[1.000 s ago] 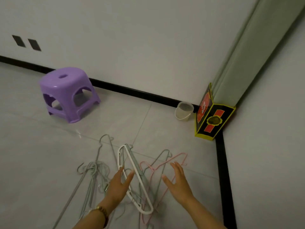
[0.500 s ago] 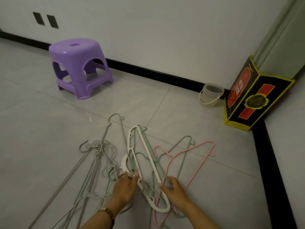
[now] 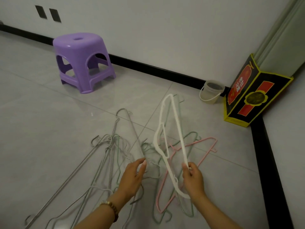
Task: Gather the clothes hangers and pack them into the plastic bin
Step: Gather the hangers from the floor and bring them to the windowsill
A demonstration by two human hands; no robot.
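Note:
A white plastic hanger (image 3: 175,129) is raised off the floor, with a pale green hanger behind it. My right hand (image 3: 192,177) grips its long bar near the lower end. My left hand (image 3: 133,174) hovers over the pile with fingers apart, thumb and forefinger close to thin wire hooks. A pink hanger (image 3: 193,156) and green hangers (image 3: 189,210) lie under the white one. Several grey wire hangers (image 3: 105,156) sprawl to the left. A small translucent plastic bucket (image 3: 210,91) stands by the far wall.
A purple plastic stool (image 3: 82,60) stands at the back left. A black, red and yellow cardboard box (image 3: 254,95) leans in the corner beside the bucket. Black skirting (image 3: 267,162) runs along the walls. The floor is pale grey tile.
My right hand has closed on the white hanger and lifted its far end off the floor. My left hand let go of it and drew back slightly.

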